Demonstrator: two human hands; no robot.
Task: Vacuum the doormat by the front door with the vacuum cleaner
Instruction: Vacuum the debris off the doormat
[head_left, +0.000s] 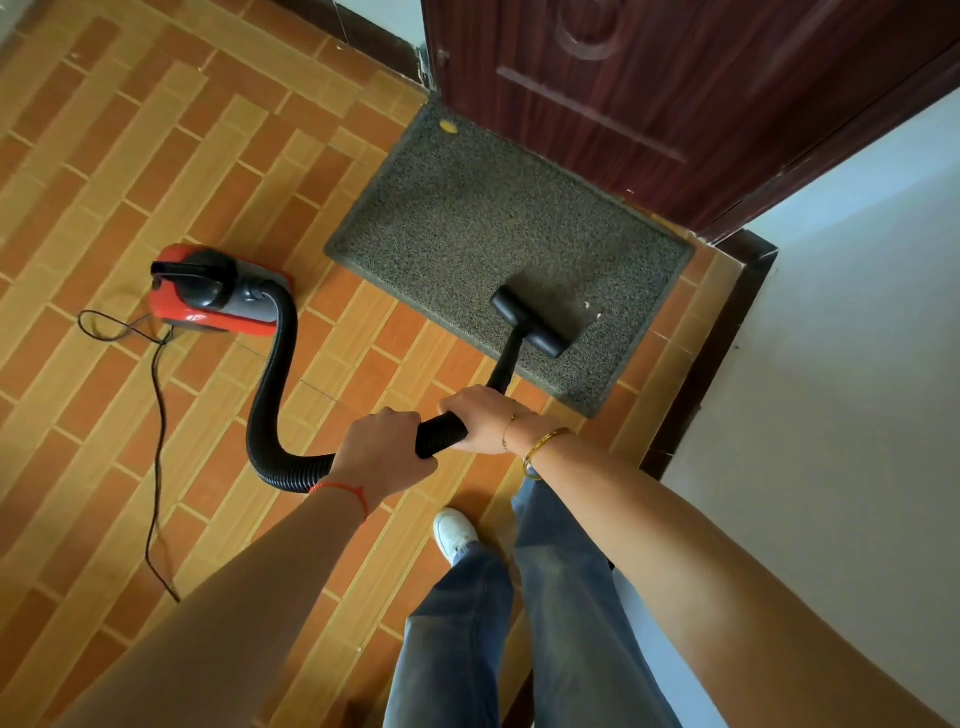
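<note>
While the left hand (382, 449) and right hand (480, 418) are gripping the ribbed hose (439, 434) (flexible, light), the nozzle (530, 322) is resting on the doormat (467, 208).

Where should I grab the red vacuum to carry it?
Probably by the black handle arching over the vacuum. Reach down from above and curl your fingers under it. It sits on top with a gap beneath; the hose leaves from one end, so that way stays clear.

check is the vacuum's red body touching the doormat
Apart. The head view shows a strip of bare tiled floor between the red body and the doormat's near left corner.
</note>
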